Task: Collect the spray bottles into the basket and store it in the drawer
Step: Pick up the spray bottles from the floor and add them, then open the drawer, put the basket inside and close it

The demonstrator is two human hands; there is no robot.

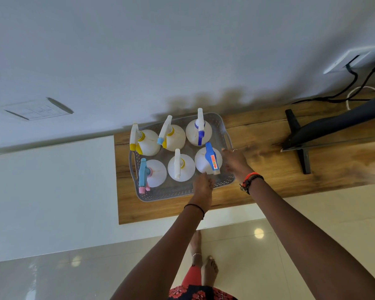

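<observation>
A grey perforated basket (222, 126) stands on a wooden shelf (264, 169) and holds several white spray bottles in two rows. Their trigger heads are yellow, white, dark blue, light blue with pink, and bright blue. The bottle with the bright blue head (208, 162) is at the basket's near right corner. My left hand (202, 187) is at the basket's front rim, with its fingertips against that bottle. My right hand (234, 162) is blurred, beside the same bottle at the basket's right wall, with its fingers stretched out. Its grip is hidden.
A black TV foot (299, 141) and the screen's lower edge (333, 124) stand on the shelf to the right. Cables (353, 83) run to a wall socket (353, 59). A switch plate (37, 110) is on the wall at the left. My bare feet (204, 263) are on the tiled floor below.
</observation>
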